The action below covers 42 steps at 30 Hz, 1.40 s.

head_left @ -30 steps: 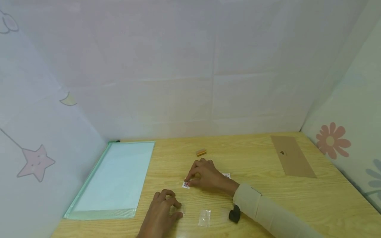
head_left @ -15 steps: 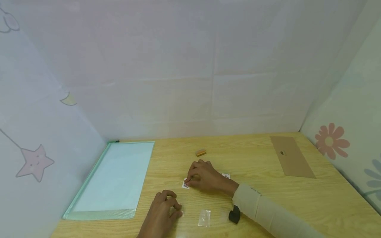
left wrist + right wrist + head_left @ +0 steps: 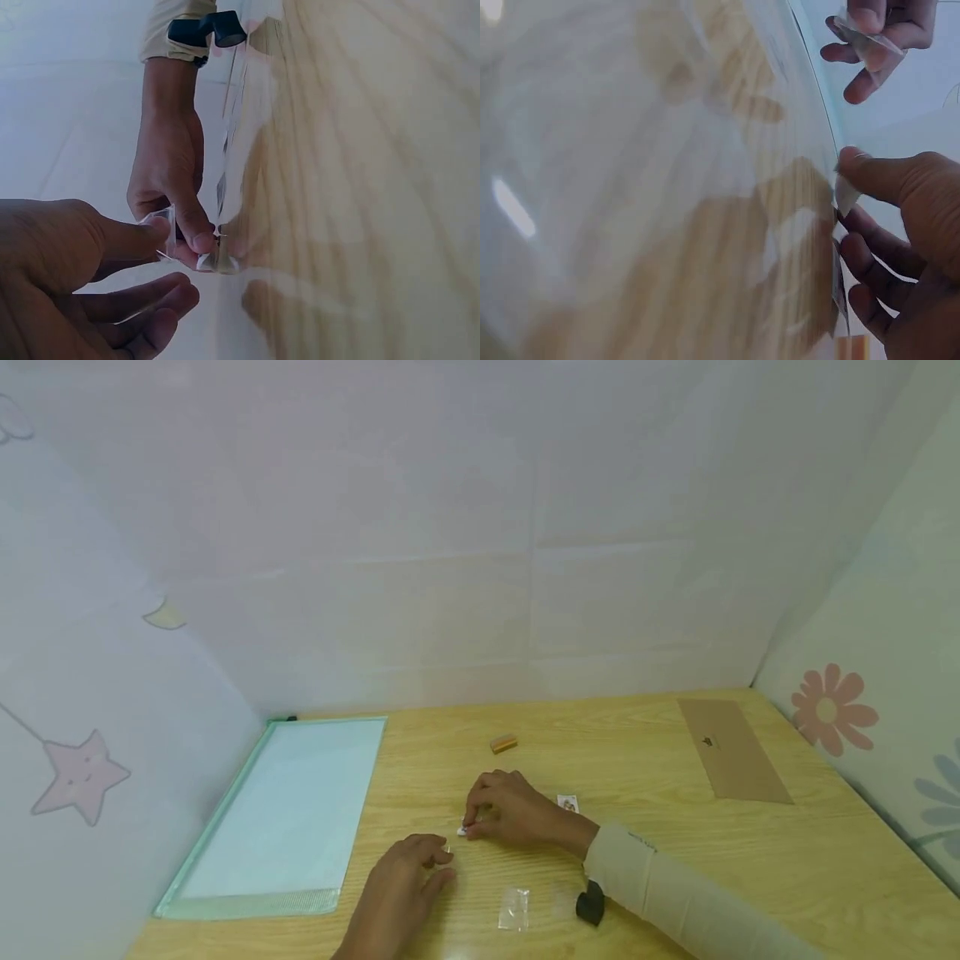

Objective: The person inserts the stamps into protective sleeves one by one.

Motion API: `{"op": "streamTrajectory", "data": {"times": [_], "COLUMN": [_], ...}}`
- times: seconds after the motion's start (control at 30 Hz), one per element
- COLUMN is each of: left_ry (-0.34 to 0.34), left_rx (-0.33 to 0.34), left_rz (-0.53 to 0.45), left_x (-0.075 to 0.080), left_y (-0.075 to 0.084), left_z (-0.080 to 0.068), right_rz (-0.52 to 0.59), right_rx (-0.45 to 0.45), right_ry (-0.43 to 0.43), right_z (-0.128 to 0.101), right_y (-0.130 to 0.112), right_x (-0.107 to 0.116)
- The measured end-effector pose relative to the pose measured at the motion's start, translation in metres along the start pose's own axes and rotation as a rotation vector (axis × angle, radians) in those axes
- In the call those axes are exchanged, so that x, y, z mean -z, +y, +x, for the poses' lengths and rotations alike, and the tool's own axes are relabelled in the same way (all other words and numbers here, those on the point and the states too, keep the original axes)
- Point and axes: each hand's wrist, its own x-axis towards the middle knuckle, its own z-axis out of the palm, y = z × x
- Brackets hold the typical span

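Note:
My right hand (image 3: 472, 821) rests on the wooden table (image 3: 675, 843) and pinches a small printed card (image 3: 462, 832) between thumb and fingers. The right wrist view shows the card's white edge (image 3: 846, 196) under the thumb. Just in front of it, my left hand (image 3: 438, 858) pinches a tiny clear plastic sleeve (image 3: 166, 231) between thumb and forefinger. That sleeve (image 3: 866, 36) also shows at the top of the right wrist view. The two hands are a few centimetres apart and not touching.
A second small card (image 3: 567, 803) lies beside my right wrist. Another clear sleeve (image 3: 514, 910) and a black object (image 3: 590, 903) lie near the front edge. An orange block (image 3: 503, 743), a brown envelope (image 3: 731, 750) and a green-edged file pouch (image 3: 288, 810) lie farther out.
My right hand has slid the card slightly toward the left hand. The left hand's fingers have lifted and reached a little forward.

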Motion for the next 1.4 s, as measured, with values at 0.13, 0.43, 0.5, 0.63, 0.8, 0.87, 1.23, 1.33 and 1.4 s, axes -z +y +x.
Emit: {"op": "streamTrajectory", "data": {"times": [0.13, 0.43, 0.5, 0.63, 0.8, 0.87, 1.23, 1.33, 1.4], "left_ry": [0.026, 0.142, 0.150, 0.154, 0.183, 0.189, 0.144, 0.149, 0.153], "left_rx": [0.002, -0.099, -0.101, -0.106, -0.157, -0.163, -0.065, -0.060, -0.055], "left_rz": [-0.094, -0.185, -0.201, -0.229, -0.248, -0.262, -0.303, -0.316, -0.324], "left_x": [0.001, 0.002, 0.004, 0.006, 0.006, 0.005, 0.007, 0.007, 0.007], "left_y": [0.001, 0.005, 0.007, 0.012, 0.015, 0.016, 0.021, 0.021, 0.021], "left_z": [0.004, 0.018, 0.021, 0.026, 0.033, 0.035, 0.037, 0.036, 0.036], "right_rz": [0.186, 0.595, 0.697, 0.909, 1.070, 1.081, 0.803, 0.812, 0.841], "right_rx": [-0.036, -0.105, -0.083, -0.048, -0.052, -0.053, -0.007, -0.028, -0.043], "right_ry": [0.016, 0.043, 0.049, 0.056, 0.085, 0.106, 0.227, 0.225, 0.218], "right_z": [-0.002, -0.006, -0.007, -0.012, -0.021, -0.025, -0.044, -0.046, -0.047], "right_y": [-0.001, -0.009, -0.012, -0.016, -0.021, -0.025, -0.040, -0.044, -0.045], "right_x": [0.006, 0.033, 0.039, 0.047, 0.051, 0.053, 0.063, 0.064, 0.065]}}
